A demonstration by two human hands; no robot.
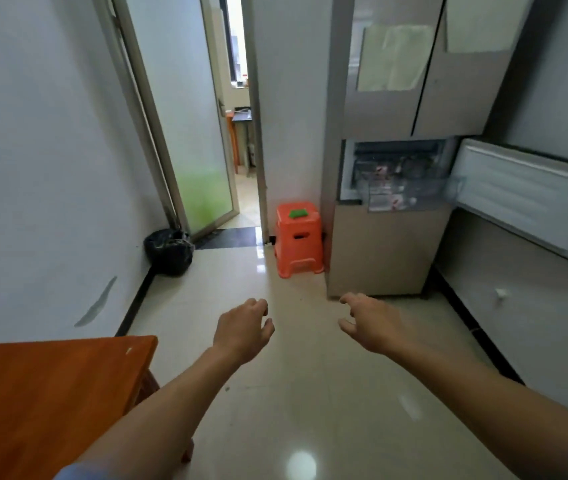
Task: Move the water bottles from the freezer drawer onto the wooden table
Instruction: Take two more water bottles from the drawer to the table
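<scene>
Transfer is judged barely begun: the water bottles point(395, 201), blurred, are seen packed in the freezer drawer point(449, 188), pulled out of the fridge point(386, 244). The left hand point(244, 327) and right hand point(369, 323) are held short of the fridge, fingers loosely spread, nothing gripped. The wooden table point(50, 393) is set well left of the fridge, so all carries are judged outstanding.
</scene>
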